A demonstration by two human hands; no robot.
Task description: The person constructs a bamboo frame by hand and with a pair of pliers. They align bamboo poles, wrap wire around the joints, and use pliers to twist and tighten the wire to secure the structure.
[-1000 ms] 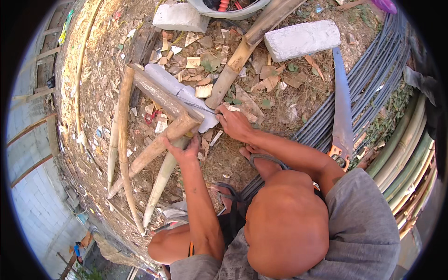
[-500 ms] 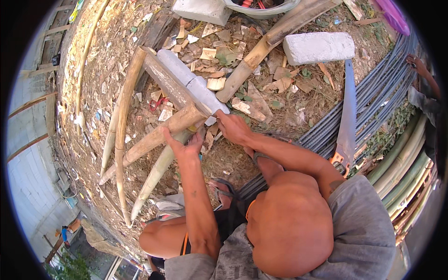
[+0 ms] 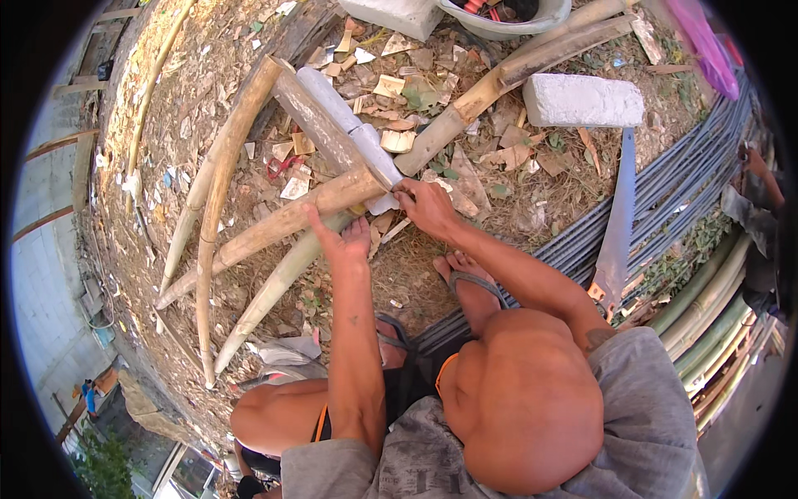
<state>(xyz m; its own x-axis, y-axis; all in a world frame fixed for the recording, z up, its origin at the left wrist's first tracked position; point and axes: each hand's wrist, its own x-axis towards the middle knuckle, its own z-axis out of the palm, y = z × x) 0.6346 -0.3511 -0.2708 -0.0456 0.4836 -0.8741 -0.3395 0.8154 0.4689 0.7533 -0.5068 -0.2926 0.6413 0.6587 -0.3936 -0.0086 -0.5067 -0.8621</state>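
While the round tan wooden pole [image 3: 287, 223] is touched by the left hand [image 3: 345, 248], fingers widely parted | the right hand [image 3: 428, 208] is placed near its end, fingers curled; any hold cannot be told.

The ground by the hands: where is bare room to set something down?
The best patch seems the straw-strewn dirt between the left hand and the right foot. Another, with scraps, lies between the white block and the dark rods. Wood chips crowd the ground beyond the right hand, and the saw crosses the rods.
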